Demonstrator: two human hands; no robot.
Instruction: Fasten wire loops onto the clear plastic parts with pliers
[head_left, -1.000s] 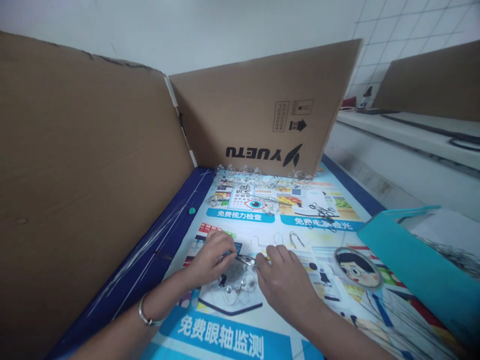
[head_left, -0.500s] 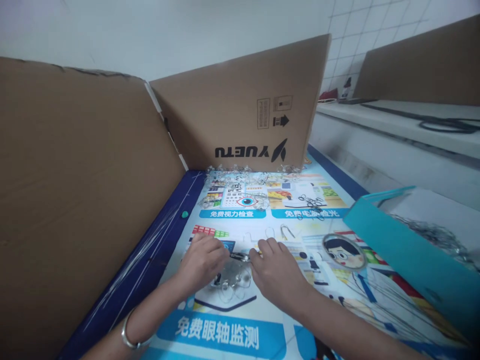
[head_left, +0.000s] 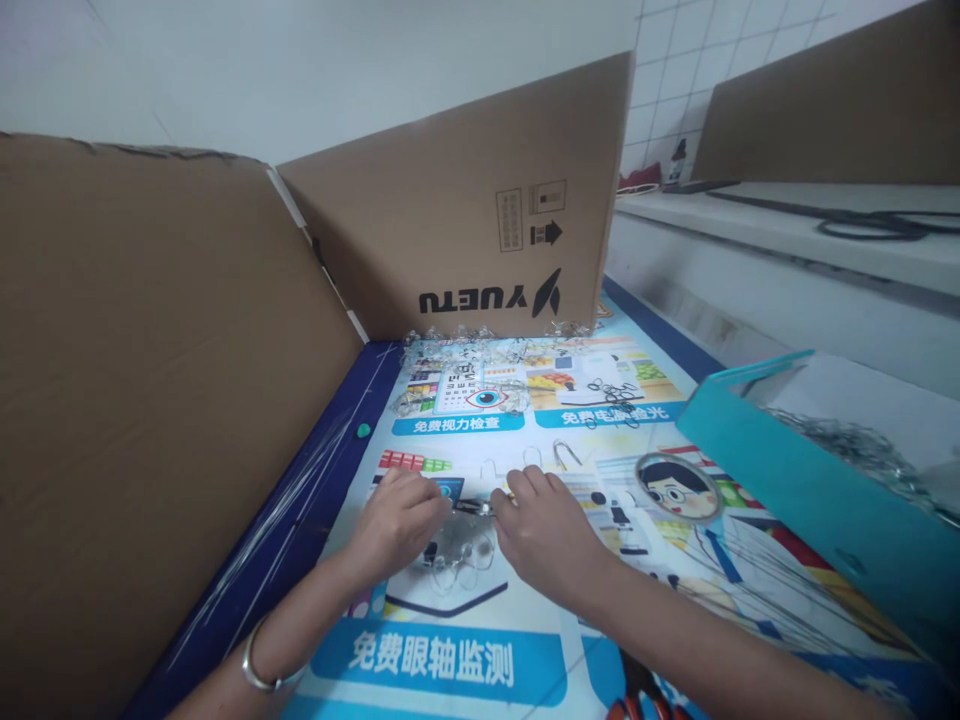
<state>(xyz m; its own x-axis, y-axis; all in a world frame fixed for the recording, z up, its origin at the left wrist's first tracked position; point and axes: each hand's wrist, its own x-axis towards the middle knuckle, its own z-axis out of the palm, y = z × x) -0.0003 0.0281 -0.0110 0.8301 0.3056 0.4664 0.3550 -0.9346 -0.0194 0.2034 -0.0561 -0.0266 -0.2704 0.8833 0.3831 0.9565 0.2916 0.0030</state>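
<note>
Small metal pliers (head_left: 474, 507) bridge the gap between my two hands over the printed mat. My right hand (head_left: 546, 530) is closed round their handle end, with the handles mostly hidden in my fingers. At the jaw end, my left hand (head_left: 401, 515) has its fingers pinched together, and what they grip is hidden. A silver bangle (head_left: 259, 665) circles my left wrist. Below my hands lies a cluster of bent wire loops (head_left: 457, 565). Beyond my right hand rests a U-shaped bent wire (head_left: 568, 456).
A teal box (head_left: 780, 490) full of wire pieces (head_left: 847, 450) stands at right. Cardboard panels (head_left: 465, 220) rise at the back and left. More bent wire (head_left: 465, 347) lies along the back panel. Straight wires (head_left: 262, 530) line the left edge. A red-handled tool (head_left: 637, 695) lies at the bottom.
The camera view has shifted slightly, bringing more of the red-handled tool into sight. Both hands keep nearly the same pose around the pliers.
</note>
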